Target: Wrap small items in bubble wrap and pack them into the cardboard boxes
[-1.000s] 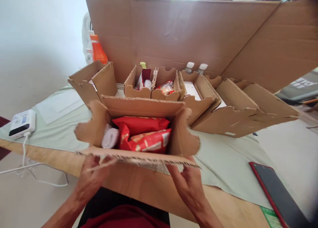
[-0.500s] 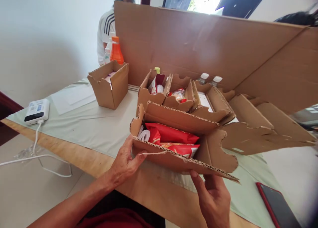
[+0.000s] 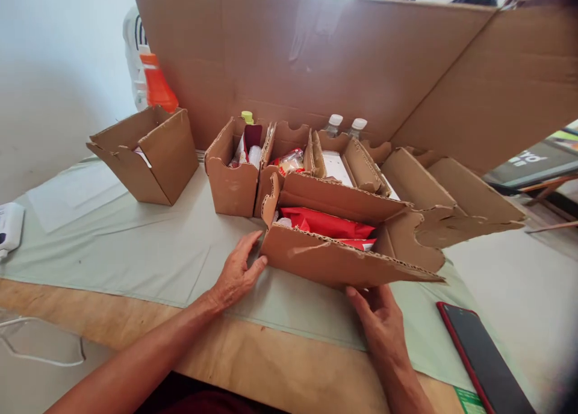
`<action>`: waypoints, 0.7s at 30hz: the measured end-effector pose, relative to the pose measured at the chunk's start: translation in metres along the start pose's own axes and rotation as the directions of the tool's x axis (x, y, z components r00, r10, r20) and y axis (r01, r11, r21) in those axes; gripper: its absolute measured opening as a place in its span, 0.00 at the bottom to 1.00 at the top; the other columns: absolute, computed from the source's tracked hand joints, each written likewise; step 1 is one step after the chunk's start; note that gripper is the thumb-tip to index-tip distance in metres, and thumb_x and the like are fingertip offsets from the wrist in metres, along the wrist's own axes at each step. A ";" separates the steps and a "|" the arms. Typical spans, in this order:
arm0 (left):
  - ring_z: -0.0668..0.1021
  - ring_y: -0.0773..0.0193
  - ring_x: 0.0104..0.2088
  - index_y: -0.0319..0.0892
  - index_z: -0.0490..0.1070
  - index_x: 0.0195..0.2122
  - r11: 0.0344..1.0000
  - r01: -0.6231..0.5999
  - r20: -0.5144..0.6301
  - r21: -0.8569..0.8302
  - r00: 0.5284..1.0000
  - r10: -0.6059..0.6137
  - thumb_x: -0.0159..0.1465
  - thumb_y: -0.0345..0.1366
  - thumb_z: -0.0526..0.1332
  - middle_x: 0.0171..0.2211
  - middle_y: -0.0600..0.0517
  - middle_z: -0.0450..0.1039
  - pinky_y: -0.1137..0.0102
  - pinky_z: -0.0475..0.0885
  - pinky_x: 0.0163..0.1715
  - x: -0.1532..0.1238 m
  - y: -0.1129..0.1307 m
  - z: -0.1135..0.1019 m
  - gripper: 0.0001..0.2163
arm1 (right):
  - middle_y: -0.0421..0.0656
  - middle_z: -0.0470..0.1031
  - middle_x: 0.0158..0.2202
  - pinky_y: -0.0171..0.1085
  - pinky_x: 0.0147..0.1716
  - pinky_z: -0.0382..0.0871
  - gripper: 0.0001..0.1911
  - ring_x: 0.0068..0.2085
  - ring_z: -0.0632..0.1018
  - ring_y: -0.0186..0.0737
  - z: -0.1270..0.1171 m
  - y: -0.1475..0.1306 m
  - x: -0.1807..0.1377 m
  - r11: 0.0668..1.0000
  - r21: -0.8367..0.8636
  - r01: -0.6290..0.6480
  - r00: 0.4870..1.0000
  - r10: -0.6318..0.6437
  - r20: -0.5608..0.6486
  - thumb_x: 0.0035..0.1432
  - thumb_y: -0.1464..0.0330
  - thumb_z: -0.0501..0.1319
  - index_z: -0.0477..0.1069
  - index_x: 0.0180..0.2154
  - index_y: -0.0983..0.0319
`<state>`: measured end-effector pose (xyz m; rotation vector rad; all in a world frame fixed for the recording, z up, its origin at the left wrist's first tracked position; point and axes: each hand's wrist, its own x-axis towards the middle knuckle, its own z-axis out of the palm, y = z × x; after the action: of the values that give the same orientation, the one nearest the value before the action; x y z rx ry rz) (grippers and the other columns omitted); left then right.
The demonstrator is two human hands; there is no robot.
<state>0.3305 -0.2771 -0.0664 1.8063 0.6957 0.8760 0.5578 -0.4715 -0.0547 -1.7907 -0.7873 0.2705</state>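
Note:
A small open cardboard box (image 3: 325, 260) rests on the pale green cloth (image 3: 135, 251) in front of me. Red snack packets (image 3: 329, 224) and a white roll fill it. My left hand (image 3: 239, 272) touches its left end, fingers spread and pressed against the wall. Fingers of my right hand (image 3: 379, 321) reach under the box's lower right edge and front flap. Behind it stand two more filled boxes, one with a green-capped bottle (image 3: 247, 117) and packets, the other (image 3: 289, 155) with wrapped snacks.
An open box (image 3: 149, 152) stands at the left. A tall cardboard sheet (image 3: 343, 59) walls off the back, with an orange bottle (image 3: 156, 86) and a person's striped sleeve beyond. Unfolded boxes (image 3: 451, 197), two clear bottles (image 3: 345, 125), a red-edged phone (image 3: 485, 357).
The filled box went from being held up near me to sitting on the cloth, further forward. Both hands followed it down and stay on it.

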 end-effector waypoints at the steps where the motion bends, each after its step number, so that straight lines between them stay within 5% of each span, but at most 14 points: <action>1: 0.77 0.51 0.55 0.41 0.65 0.63 1.000 0.010 -0.009 0.007 1.000 -0.010 0.66 0.37 0.60 0.60 0.38 0.71 0.54 0.72 0.57 -0.001 -0.002 -0.003 0.24 | 0.47 0.80 0.42 0.40 0.39 0.76 0.25 0.40 0.80 0.44 0.002 0.001 -0.001 1.000 -0.006 -0.010 1.000 0.010 0.000 0.54 0.51 0.69 0.73 0.46 0.60; 8: 0.79 0.55 0.48 0.41 0.70 0.59 0.999 0.030 0.007 0.017 1.000 -0.030 0.65 0.36 0.60 0.52 0.43 0.77 0.61 0.75 0.49 0.001 0.013 -0.001 0.21 | 0.45 0.80 0.31 0.38 0.28 0.72 0.23 0.31 0.79 0.44 0.003 0.001 0.000 0.988 -0.154 -0.012 0.999 0.005 -0.049 0.51 0.48 0.68 0.73 0.38 0.60; 12: 0.78 0.56 0.44 0.40 0.70 0.59 0.987 0.153 -0.036 0.056 0.988 -0.151 0.63 0.37 0.59 0.50 0.44 0.77 0.69 0.72 0.31 -0.014 0.025 -0.014 0.23 | 0.45 0.81 0.31 0.38 0.30 0.74 0.20 0.32 0.80 0.45 0.008 -0.004 -0.019 0.949 -0.295 0.115 0.993 -0.115 0.015 0.57 0.49 0.65 0.75 0.38 0.60; 17: 0.80 0.53 0.44 0.39 0.72 0.57 0.952 0.295 -0.210 0.082 0.939 -0.273 0.63 0.43 0.61 0.46 0.45 0.80 0.67 0.74 0.34 -0.056 0.026 -0.083 0.22 | 0.46 0.84 0.38 0.38 0.34 0.79 0.15 0.37 0.84 0.48 0.044 -0.022 -0.064 0.871 -0.321 0.373 0.919 -0.299 0.255 0.62 0.56 0.64 0.77 0.44 0.59; 21: 0.81 0.51 0.47 0.40 0.73 0.54 0.949 0.307 -0.448 0.070 0.860 -0.245 0.62 0.46 0.63 0.49 0.45 0.80 0.63 0.77 0.42 -0.063 0.019 -0.150 0.22 | 0.48 0.84 0.46 0.39 0.41 0.81 0.19 0.43 0.85 0.48 0.083 -0.052 -0.077 0.801 -0.144 0.581 0.730 -0.435 0.527 0.64 0.61 0.63 0.75 0.55 0.58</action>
<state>0.1736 -0.2550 -0.0247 1.5827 1.3000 1.0657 0.4352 -0.4484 -0.0524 -1.7115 -1.7301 0.2205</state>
